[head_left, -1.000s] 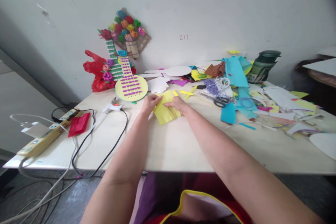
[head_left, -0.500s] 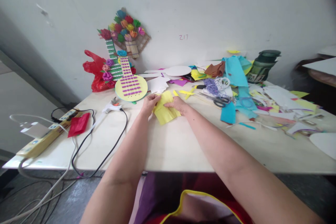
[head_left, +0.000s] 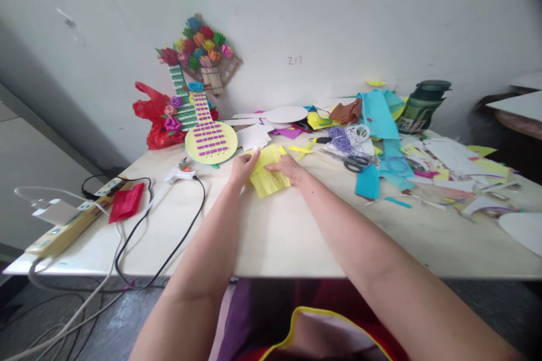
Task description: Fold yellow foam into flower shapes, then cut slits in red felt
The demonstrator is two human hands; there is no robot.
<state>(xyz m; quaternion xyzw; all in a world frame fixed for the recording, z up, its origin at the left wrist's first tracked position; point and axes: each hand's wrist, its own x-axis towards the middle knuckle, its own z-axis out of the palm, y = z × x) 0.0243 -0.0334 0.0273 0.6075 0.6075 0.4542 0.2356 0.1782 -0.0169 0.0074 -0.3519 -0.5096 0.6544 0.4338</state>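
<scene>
A yellow sheet of crepe paper (head_left: 269, 185) lies spread between my two hands, low over the table. My left hand (head_left: 244, 167) is closed at the sheet's left edge, its thumb pointing up along the paper and the other fingers mostly hidden. My right hand (head_left: 288, 169) grips the right side, with a finger or thumb reaching across the top of the sheet. Just beyond lie narrow yellow paper strips (head_left: 301, 149). A hot glue gun (head_left: 180, 174) rests on the table left of my left hand.
A yellow paper lute shape (head_left: 212, 144) leans near paper flowers (head_left: 203, 39) at the back. Scissors (head_left: 356, 164), blue crepe paper (head_left: 367, 182), string (head_left: 358, 134) and scraps cover the right side. A power strip (head_left: 63, 231) with cords sits left; a green bottle (head_left: 423, 107) stands back right.
The left thumb has lifted from lying on the yellow crepe paper to pointing upward at its edge. The paper has shifted slightly and lies a little flatter; the right hand is nearly unmoved.
</scene>
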